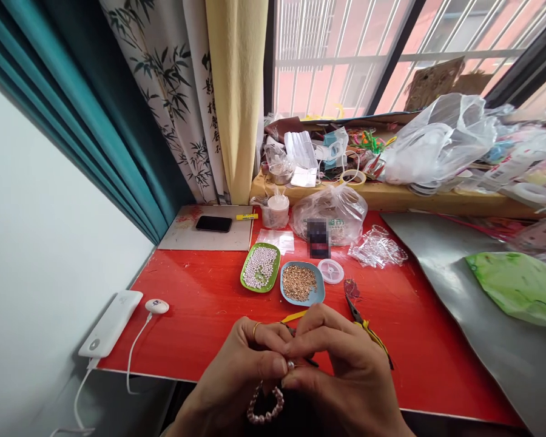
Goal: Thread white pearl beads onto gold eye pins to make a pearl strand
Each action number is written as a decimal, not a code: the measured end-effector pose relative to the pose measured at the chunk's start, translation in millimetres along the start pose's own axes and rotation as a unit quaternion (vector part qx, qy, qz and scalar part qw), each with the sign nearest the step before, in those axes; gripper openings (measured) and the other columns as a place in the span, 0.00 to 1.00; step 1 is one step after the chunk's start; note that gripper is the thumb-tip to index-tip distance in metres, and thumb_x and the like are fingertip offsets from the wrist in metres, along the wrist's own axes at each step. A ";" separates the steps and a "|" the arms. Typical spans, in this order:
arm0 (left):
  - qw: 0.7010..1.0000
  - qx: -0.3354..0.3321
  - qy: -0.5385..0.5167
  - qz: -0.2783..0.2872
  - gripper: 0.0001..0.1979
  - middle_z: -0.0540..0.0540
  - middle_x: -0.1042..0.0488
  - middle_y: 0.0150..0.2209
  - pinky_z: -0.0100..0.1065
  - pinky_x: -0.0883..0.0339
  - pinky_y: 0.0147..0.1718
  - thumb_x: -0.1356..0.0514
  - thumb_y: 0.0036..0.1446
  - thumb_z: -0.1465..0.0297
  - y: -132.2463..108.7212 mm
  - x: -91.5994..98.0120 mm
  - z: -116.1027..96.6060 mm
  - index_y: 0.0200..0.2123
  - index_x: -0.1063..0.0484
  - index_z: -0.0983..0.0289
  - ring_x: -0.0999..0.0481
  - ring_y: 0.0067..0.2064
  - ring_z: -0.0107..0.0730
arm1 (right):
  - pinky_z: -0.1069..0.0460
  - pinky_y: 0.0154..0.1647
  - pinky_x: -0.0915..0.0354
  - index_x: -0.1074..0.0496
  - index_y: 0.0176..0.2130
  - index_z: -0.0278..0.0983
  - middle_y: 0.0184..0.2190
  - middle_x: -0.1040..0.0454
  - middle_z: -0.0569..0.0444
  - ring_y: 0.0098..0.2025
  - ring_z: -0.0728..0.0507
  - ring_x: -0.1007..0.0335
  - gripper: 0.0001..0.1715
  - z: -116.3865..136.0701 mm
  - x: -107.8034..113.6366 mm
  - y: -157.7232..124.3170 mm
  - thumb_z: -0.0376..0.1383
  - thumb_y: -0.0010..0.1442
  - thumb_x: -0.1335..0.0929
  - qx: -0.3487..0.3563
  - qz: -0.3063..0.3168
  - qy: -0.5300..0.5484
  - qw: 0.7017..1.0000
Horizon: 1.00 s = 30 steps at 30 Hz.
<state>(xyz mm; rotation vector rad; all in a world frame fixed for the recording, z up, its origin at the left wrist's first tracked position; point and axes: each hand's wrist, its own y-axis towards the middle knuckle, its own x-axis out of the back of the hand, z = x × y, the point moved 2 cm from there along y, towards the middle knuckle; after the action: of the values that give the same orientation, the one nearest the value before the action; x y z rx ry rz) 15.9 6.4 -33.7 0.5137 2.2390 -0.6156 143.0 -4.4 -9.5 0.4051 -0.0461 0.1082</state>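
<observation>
Both hands meet low in the middle, just over the front edge of the red table. My left hand (257, 358) is closed, thumb against fingers, on a strand of pearl beads (266, 419) that hangs in a loop below it. One pearl bead (291, 365) shows between the two thumbs. My right hand (341, 358) pinches at that same end of the strand; its fingertips partly hide what they grip. Behind the hands lies a yellow-handled tool (293, 317), mostly covered. Right of my right hand lie long-nose pliers (368, 331) with yellow and black handles.
Beyond the hands stand a green tray (277, 267) of pearl beads and a blue tray (321, 294) of gold beads. A clear round lid (331, 271), plastic bags (377, 247) and a phone (213, 224) lie farther back. At left is a white power bank (111, 325) with a cable.
</observation>
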 end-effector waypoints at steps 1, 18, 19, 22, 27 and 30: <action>1.000 0.003 0.004 -0.006 0.07 0.51 0.27 0.21 0.24 0.42 0.23 0.27 0.34 0.69 0.9 0.9 0.4 0.19 0.21 0.63 0.32 0.25 0.24 | 0.57 0.26 0.34 0.23 0.32 0.42 0.24 0.31 0.59 0.25 0.52 0.33 0.08 -3.8 2.1 -0.9 0.43 0.50 0.27 -0.006 0.006 -0.003 1.000; 0.991 0.006 0.016 -0.131 0.13 0.46 0.34 0.12 0.19 0.47 0.16 0.25 0.29 0.66 15.0 17.7 4.2 0.18 0.24 0.65 0.41 0.15 0.15 | 0.39 0.54 0.40 0.33 0.46 0.34 0.48 0.30 0.41 0.53 0.35 0.36 0.24 -203.1 82.3 -131.8 0.48 0.58 0.35 -0.177 -0.062 -0.480 0.857; 0.991 0.007 0.017 -0.135 0.13 0.46 0.33 0.12 0.20 0.46 0.17 0.25 0.29 0.67 15.3 16.4 4.3 0.18 0.24 0.65 0.41 0.15 0.15 | 0.39 0.56 0.41 0.33 0.48 0.35 0.51 0.31 0.41 0.55 0.35 0.38 0.25 -205.9 71.6 -131.2 0.47 0.56 0.34 -0.165 -0.031 -0.476 0.863; 0.989 -0.002 0.017 -0.147 0.13 0.47 0.31 0.13 0.20 0.45 0.17 0.25 0.29 0.67 15.3 15.0 3.7 0.18 0.24 0.65 0.41 0.15 0.14 | 0.40 0.59 0.44 0.36 0.54 0.36 0.57 0.35 0.44 0.60 0.35 0.43 0.35 -216.2 45.9 -127.5 0.46 0.50 0.29 -0.139 0.042 -0.460 0.876; 0.991 -0.037 0.006 -0.125 0.13 0.47 0.31 0.13 0.20 0.45 0.17 0.26 0.31 0.66 13.5 15.9 1.7 0.18 0.25 0.65 0.41 0.15 0.16 | 0.36 0.57 0.43 0.32 0.51 0.37 0.54 0.31 0.43 0.57 0.32 0.39 0.28 -224.5 41.7 -124.3 0.41 0.51 0.31 -0.149 0.064 -0.409 0.898; 0.994 -0.052 -0.005 -0.096 0.12 0.48 0.31 0.13 0.20 0.44 0.16 0.26 0.32 0.67 12.0 14.3 -1.1 0.18 0.24 0.65 0.42 0.15 0.16 | 0.33 0.54 0.42 0.28 0.46 0.38 0.47 0.27 0.41 0.52 0.30 0.34 0.21 -214.8 48.0 -120.5 0.39 0.51 0.32 -0.180 0.027 -0.355 0.917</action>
<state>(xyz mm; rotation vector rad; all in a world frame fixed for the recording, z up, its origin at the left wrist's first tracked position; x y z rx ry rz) 12.5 19.1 -47.0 0.2443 2.3137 -0.5923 209.4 -24.9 -250.7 0.0548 -0.7857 -0.0001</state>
